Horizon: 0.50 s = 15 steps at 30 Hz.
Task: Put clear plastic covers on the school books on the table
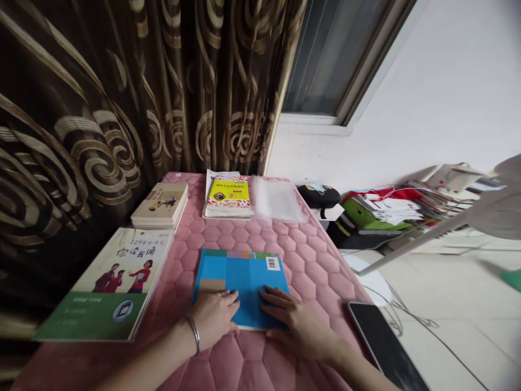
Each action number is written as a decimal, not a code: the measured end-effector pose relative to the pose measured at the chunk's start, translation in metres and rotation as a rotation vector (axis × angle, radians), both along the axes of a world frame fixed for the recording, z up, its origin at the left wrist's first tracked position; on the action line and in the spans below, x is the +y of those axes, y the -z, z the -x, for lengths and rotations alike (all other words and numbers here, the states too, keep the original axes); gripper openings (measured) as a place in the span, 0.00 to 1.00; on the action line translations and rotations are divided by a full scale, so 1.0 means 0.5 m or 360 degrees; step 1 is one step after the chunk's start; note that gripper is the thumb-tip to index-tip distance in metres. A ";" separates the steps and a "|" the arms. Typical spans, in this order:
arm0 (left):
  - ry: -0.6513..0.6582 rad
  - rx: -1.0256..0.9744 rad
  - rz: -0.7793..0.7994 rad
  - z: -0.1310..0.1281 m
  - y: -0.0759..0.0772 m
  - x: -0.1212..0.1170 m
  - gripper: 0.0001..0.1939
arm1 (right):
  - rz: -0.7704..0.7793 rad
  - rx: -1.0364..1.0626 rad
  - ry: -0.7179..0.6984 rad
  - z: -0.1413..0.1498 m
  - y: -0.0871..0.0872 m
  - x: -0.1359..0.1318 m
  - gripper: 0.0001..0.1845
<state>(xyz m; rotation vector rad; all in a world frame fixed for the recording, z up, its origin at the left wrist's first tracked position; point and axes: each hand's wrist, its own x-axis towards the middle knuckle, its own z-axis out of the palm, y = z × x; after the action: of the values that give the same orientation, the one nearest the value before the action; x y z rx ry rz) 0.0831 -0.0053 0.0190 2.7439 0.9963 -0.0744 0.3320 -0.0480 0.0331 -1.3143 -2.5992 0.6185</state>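
A blue book (pixel 244 271) with a white barcode label lies flat on the pink quilted surface (pixel 240 233), right in front of me. My left hand (pixel 215 320) rests on its lower left corner, fingers stretched over the cover, a silver bangle on the wrist. On the lower right part of the same book lies my right hand (pixel 291 317), its fingers spread. Neither hand grips the book; both touch it from above. To the left is a larger book with a green and white cover (pixel 118 282).
Behind the green book sits a stack of small beige books (pixel 160 206). Farther back lie a yellow-covered book (pixel 228 193) and clear plastic sheets (pixel 279 201). A dark tablet or phone (pixel 382 345) lies at the right edge. Patterned curtains (pixel 163 81) hang along the left.
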 end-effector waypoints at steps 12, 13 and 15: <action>-0.0103 -0.0381 0.0239 0.061 -0.018 0.002 0.22 | -0.0356 0.0045 -0.0002 0.012 -0.002 -0.013 0.17; -0.0136 -0.0417 0.0262 0.071 -0.022 0.005 0.21 | -0.0385 0.0024 0.0057 0.012 -0.001 -0.013 0.18; -0.0281 -0.0482 0.0280 0.092 -0.031 0.014 0.20 | -0.0472 -0.0043 0.0161 0.010 0.004 -0.010 0.19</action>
<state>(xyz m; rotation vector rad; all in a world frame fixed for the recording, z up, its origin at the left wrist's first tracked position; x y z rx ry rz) 0.0372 0.0018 0.0346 2.4056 1.0815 0.2614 0.3270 -0.0529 0.0310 -1.3512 -2.5036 0.1903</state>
